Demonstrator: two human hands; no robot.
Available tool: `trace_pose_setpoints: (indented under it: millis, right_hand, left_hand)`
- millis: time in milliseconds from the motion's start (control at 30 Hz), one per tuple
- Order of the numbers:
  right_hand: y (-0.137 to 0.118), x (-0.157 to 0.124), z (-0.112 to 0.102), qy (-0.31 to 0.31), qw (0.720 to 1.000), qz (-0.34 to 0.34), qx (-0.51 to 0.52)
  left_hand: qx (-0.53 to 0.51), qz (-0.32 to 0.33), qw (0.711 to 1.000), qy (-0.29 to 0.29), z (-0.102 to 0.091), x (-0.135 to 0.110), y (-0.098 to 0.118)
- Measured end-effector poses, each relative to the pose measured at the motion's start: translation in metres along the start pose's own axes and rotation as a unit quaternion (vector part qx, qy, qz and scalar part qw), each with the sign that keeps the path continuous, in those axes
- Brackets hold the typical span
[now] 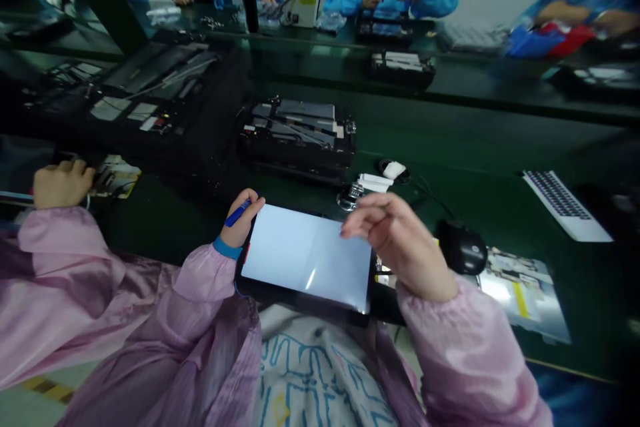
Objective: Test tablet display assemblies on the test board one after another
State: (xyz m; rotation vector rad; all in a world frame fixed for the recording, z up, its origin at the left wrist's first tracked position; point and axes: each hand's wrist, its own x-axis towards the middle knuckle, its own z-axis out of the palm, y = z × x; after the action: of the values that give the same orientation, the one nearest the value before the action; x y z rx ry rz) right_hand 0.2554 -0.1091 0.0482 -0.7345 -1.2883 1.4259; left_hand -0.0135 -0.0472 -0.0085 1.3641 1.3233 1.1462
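A tablet point(310, 253) with a lit, nearly blank white screen is tilted toward me just above my lap. My left hand point(240, 220) grips its left edge, and a blue pen point(241, 212) is also held between those fingers. Over the upper right part of the screen hovers my right hand point(395, 237), its fingers loosely bent and apart, with nothing visible in them. Whether its fingertips touch the glass I cannot tell. Behind the tablet, near my right fingers, lie a small shiny metal item point(354, 193) and a white strip point(375, 182).
Stacked black device units point(300, 133) stand ahead, with a larger stack point(160, 93) further left. A black mouse point(463, 247), a metal plate point(530, 293) and a white-edged keypad strip point(567, 207) lie right. A co-worker's hand point(63, 183) rests at left; people in blue work beyond the shelf.
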Motion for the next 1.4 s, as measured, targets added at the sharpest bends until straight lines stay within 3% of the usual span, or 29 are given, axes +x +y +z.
trace_pose_setpoints:
  millis: [167, 333, 633, 967, 1167, 1400]
  right_hand:
    - [0.006, -0.032, 0.041, -0.157, 0.984, 0.031, -0.079]
    - [0.010, -0.045, 0.069, -0.222, 0.958, 0.084, -0.161]
    - [0.014, -0.049, 0.097, -0.298, 0.933, 0.132, -0.151]
    - [0.014, -0.055, 0.091, -0.222, 0.964, 0.079, -0.123]
    - [0.023, -0.059, 0.087, -0.104, 0.991, 0.021, -0.086]
    - [0.022, -0.053, 0.079, 0.019, 0.998, -0.014, -0.054]
  left_hand:
    - [0.020, 0.003, 1.000, 0.002, -0.002, -0.002, 0.001]
    - [0.033, -0.005, 0.999, -0.001, -0.004, -0.004, 0.005]
    - [0.030, -0.007, 0.999, -0.006, -0.007, -0.006, 0.005]
    - [0.030, 0.001, 1.000, -0.005, -0.008, -0.006, 0.006]
    - [0.030, 0.004, 1.000, -0.003, -0.007, -0.007, 0.007]
    - [0.025, 0.007, 1.000, 0.000, -0.007, -0.008, 0.007]
